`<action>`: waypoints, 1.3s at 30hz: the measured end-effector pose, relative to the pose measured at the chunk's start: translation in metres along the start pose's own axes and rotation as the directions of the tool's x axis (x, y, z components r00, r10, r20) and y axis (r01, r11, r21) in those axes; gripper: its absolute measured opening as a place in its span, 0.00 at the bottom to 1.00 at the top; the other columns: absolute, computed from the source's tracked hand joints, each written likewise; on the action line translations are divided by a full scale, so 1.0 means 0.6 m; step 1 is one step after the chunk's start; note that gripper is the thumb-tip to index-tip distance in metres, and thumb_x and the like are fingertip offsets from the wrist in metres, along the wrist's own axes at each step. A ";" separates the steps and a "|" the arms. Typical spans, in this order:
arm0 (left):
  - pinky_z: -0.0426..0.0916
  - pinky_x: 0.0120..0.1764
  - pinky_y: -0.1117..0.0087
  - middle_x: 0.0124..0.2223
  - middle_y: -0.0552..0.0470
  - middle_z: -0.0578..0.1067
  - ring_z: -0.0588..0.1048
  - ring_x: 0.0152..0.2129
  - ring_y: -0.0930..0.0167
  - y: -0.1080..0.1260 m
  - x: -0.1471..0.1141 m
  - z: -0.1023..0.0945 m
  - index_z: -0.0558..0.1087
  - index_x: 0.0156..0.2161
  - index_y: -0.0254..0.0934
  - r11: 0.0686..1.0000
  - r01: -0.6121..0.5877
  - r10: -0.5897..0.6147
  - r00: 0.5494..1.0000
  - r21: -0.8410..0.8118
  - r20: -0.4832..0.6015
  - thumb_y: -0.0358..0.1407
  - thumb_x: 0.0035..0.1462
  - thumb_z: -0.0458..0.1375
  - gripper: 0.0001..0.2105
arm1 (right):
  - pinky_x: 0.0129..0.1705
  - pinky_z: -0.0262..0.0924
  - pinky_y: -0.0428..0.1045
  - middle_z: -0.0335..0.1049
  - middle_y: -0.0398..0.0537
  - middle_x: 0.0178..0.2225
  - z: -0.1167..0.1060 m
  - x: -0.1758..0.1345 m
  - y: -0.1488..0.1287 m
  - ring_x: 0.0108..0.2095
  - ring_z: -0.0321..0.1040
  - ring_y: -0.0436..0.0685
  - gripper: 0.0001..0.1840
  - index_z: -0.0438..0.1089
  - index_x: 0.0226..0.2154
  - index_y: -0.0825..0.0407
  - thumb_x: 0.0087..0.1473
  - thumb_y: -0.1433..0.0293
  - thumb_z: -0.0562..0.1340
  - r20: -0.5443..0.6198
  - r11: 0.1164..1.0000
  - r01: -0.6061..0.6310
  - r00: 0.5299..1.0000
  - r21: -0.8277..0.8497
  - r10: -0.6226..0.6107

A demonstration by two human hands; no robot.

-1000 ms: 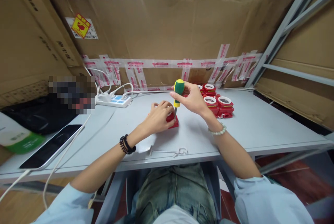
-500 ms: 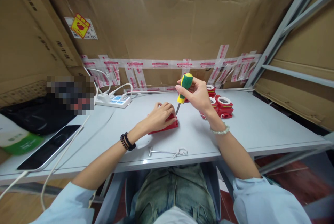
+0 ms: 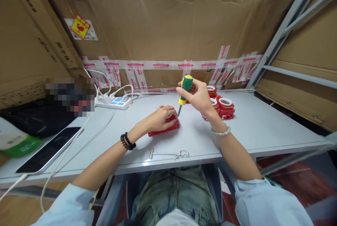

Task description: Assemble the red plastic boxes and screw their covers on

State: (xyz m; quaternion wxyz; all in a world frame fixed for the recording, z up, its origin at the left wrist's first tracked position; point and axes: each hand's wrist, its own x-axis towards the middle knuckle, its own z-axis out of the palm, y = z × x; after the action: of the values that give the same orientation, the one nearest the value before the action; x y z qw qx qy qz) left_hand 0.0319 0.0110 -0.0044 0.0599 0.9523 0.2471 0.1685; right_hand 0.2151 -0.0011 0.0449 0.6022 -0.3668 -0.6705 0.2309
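Note:
My left hand (image 3: 163,117) grips a red block-like part (image 3: 165,130) that rests on the table, its fingers curled over the top and covering much of it. In my right hand (image 3: 198,94) is a screwdriver (image 3: 186,85) with a green and yellow handle, held tilted with its shaft pointing down. Its tip is at the right end of the red part; whether it sits in a screw is too small to tell. Closer to the table's front edge lies a thin metal T-shaped rod (image 3: 163,153) with a small pale loop at one end.
Several red parts with white rings (image 3: 226,102) stand behind my right wrist. At the left are a white power strip (image 3: 116,103) with plugs, a phone (image 3: 50,150) with a cable, and a black bag (image 3: 34,113). Cardboard (image 3: 168,26) walls the back; a metal frame (image 3: 279,40) rises right.
The fingers of my left hand have drawn in closer on the red part. The screwdriver stays almost in place at its right end.

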 end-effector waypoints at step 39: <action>0.68 0.42 0.68 0.41 0.49 0.73 0.72 0.38 0.69 0.062 -0.181 0.031 0.70 0.41 0.38 0.922 0.223 -0.201 0.974 -0.315 0.101 0.34 0.60 0.57 0.05 | 0.31 0.66 0.49 0.71 0.45 0.28 0.003 -0.001 0.010 0.29 0.68 0.52 0.15 0.73 0.30 0.54 0.44 0.61 0.71 0.011 0.995 0.025 1.000 -0.098 -0.024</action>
State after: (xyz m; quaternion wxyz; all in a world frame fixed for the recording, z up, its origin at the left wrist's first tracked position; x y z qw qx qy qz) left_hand -0.0340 -0.0751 -0.0462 0.2420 0.9022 0.3154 0.1674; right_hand 0.2149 0.0023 0.0400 0.5830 -0.3867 -0.6882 0.1920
